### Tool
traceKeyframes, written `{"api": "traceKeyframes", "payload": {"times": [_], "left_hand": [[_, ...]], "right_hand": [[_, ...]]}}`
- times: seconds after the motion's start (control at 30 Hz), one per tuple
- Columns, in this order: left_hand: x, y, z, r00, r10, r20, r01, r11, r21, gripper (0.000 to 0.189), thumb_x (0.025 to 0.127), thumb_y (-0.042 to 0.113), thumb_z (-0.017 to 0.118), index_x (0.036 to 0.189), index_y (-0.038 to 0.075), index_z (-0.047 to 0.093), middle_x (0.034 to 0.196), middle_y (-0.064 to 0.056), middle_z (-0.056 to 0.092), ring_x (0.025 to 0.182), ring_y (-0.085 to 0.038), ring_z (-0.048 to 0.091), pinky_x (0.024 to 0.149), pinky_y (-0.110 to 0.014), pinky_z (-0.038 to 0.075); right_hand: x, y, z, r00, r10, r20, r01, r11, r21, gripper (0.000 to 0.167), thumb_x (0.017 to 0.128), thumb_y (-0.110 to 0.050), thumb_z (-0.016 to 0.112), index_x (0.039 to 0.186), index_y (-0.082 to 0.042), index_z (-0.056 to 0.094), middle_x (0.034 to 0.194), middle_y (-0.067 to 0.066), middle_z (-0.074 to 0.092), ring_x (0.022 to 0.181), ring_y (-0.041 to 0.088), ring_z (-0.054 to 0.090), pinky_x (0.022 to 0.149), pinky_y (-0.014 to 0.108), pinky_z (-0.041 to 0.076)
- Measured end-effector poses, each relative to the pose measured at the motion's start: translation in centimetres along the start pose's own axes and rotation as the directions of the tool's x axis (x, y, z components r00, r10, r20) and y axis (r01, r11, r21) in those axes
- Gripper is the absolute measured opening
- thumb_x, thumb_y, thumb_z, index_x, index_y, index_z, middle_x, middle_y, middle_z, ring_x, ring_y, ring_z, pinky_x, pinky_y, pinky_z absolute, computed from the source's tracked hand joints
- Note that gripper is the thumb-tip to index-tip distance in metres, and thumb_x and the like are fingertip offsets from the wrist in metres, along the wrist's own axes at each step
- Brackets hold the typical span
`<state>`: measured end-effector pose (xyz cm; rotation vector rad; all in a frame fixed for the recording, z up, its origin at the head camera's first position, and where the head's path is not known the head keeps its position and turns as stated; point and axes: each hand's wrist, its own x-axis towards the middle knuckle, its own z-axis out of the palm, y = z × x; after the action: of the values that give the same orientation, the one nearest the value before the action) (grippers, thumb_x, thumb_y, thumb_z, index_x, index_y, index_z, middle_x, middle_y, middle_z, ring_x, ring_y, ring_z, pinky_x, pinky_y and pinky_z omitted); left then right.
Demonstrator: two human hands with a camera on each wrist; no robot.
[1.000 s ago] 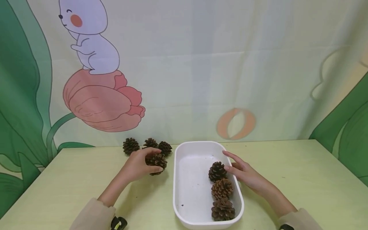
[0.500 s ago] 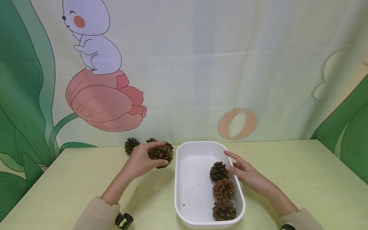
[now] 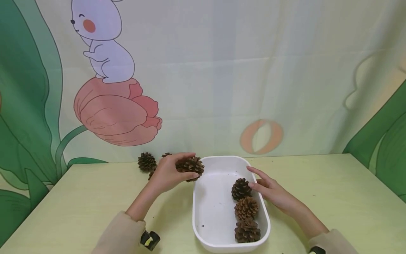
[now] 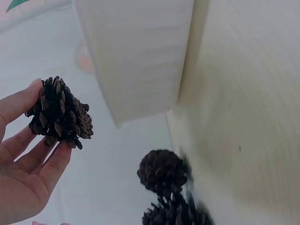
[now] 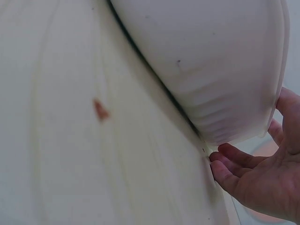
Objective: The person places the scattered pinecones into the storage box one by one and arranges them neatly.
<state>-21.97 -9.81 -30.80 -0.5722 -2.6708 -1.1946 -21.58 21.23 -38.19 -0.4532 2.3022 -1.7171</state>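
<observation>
My left hand (image 3: pixel 168 174) holds a brown pine cone (image 3: pixel 194 167) between thumb and fingers. That cone is up off the table, at the tub's far left rim; the left wrist view shows the gripped pine cone (image 4: pixel 58 112) outside the tub wall. The white plastic tub (image 3: pixel 211 211) stands on the table, with three pine cones (image 3: pixel 246 208) in a row along its right side. My right hand (image 3: pixel 276 194) grips the tub's right wall. Its thumb lies over the rim and its other fingers (image 5: pixel 225 176) curl in low on the outside.
Several more pine cones (image 3: pixel 147 162) lie at the back left of the table, partly hidden behind the left hand. A printed curtain (image 3: pixel 203 88) hangs right behind the table's back edge. The pale tabletop (image 3: pixel 317 197) spreads to both sides of the tub.
My left hand has lifted the pine cone and carried it right, from beside the other cones to the tub's left rim. The right hand stays on the tub.
</observation>
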Motion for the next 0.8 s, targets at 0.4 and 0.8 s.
{"api": "traceKeyframes", "payload": {"times": [0.4,0.8], "left_hand": [[1.5,1.2,3.5,1.000,0.030,0.002,-0.029,0.990,-0.138,0.051,0.071,0.014,0.078,0.119,0.012,0.061,0.116,-0.005,0.062,0.109,-0.026,0.055,0.088,-0.042,0.047],[3.6,1.6,6.1,0.996,0.060,0.061,-0.049,0.984,-0.172,0.051,0.073,0.018,0.076,0.120,0.010,0.058,0.119,-0.007,0.060,0.110,-0.028,0.055,0.092,-0.044,0.044]], "right_hand": [[0.0,0.1,-0.3,1.000,-0.005,0.010,0.005,1.000,0.014,0.058,0.095,-0.025,0.049,0.145,-0.013,0.022,0.127,0.032,0.042,0.113,0.034,0.048,0.095,0.052,0.038],[0.2,-0.4,-0.3,1.000,-0.016,0.025,0.016,1.000,0.023,0.059,0.095,-0.024,0.048,0.145,-0.011,0.020,0.129,0.035,0.038,0.114,0.037,0.048,0.095,0.052,0.039]]}}
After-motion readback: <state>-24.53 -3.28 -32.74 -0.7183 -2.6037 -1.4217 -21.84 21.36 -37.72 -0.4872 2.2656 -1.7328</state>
